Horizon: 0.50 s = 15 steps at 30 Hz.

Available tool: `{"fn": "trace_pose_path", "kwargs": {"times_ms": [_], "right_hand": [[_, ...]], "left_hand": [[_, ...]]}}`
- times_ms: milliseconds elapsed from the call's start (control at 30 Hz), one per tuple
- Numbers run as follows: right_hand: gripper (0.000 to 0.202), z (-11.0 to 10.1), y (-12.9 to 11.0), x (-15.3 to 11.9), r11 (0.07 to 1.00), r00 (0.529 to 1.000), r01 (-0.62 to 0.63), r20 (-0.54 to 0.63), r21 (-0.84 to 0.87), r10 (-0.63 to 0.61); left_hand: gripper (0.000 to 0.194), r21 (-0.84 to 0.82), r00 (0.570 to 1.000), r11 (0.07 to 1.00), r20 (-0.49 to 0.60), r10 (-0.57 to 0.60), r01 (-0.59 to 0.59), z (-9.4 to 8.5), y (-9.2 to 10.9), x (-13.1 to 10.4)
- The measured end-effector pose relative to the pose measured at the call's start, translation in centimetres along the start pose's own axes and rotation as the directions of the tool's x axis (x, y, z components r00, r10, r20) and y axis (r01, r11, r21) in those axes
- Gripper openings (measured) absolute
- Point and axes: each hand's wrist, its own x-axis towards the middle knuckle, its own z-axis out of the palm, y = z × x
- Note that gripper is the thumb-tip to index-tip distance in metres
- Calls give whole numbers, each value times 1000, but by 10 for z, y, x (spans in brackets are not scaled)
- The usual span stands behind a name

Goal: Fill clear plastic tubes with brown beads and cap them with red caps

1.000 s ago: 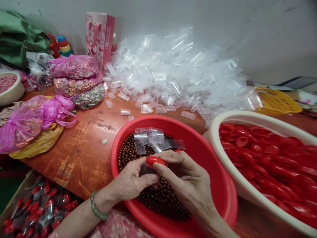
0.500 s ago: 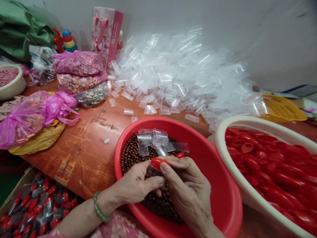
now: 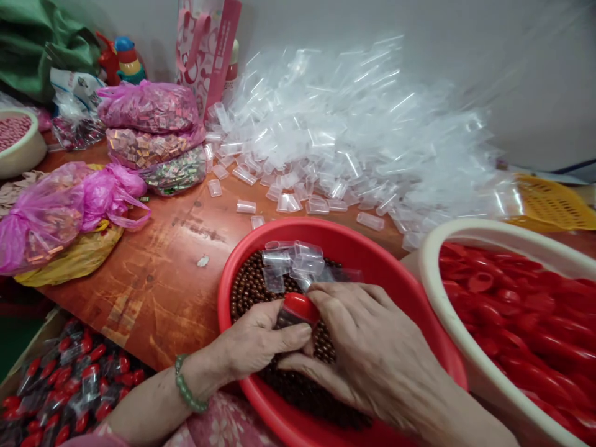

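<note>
Over the red basin [image 3: 228,273], my left hand [image 3: 251,341] is closed around a small clear plastic container [image 3: 286,319] with dark contents and a red cap [image 3: 298,304] on top. My right hand [image 3: 372,347] arches beside it with thumb and fingers apart. Its fingertips are at the cap's right side; whether they touch it is unclear. Brown beads [image 3: 251,282] fill part of the basin beneath both hands. Several clear empty sleeves [image 3: 307,257] lie on the beads, just beyond the capped container.
A large heap of clear sleeves [image 3: 326,136] covers the back of the table. The cream basin [image 3: 431,261] of red caps [image 3: 526,323] stands at right. Finished-looking capped pieces [image 3: 69,385] fill a box at lower left. Pink bags [image 3: 149,112] and a yellow basket [image 3: 554,202] stand further out.
My right thumb and fingers have left their pinch on the red cap and spread, the hand turning palm down. My left hand keeps hold of the container. The view has shifted slightly.
</note>
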Motion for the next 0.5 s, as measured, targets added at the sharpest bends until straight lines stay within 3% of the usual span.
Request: {"fn": "trace_pose_path", "kwargs": {"times_ms": [167,267,500], "right_hand": [[40,0,-4,7,988,989,76,134,-132,-58],[43,5,-4,8,987,988,101,132,-127,-84],[29,17,-6,10,988,995,100,36,-121,-96]], "left_hand": [[48,-132,996,991,-82,-32,21,4,-4,2],[45,-191,995,982,-92,-24,6,5,-7,4],[43,-275,991,959,-131,41,-76,7,-8,5]]}}
